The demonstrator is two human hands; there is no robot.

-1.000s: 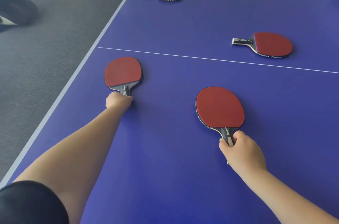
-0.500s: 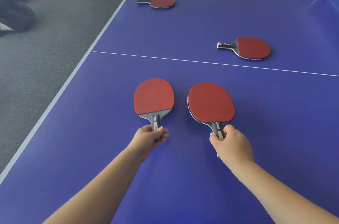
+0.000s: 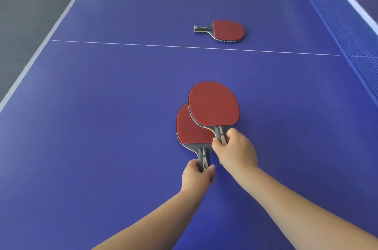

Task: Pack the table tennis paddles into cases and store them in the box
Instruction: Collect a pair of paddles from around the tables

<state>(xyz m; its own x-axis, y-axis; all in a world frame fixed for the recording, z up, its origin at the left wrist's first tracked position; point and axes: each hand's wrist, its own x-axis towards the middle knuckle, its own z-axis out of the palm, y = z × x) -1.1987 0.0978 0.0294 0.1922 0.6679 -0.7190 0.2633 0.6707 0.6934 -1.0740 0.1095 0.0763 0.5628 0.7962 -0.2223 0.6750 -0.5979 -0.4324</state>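
gripping handles: left hand (image 3: pixel 197 176) grasps lower paddle (image 3: pixel 191 127), right hand (image 3: pixel 235 150) grasps upper paddle (image 3: pixel 213 103) overlapping it, above blue desk (image 3: pixel 92 127).

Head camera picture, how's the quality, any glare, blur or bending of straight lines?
Head view: soft, even light, with only a pale sheen on the table near its left edge; faint shadows under the two far paddles; the held paddles and both hands, left hand and right hand, look sharp; the wide lens splays the table edges and the net outward.
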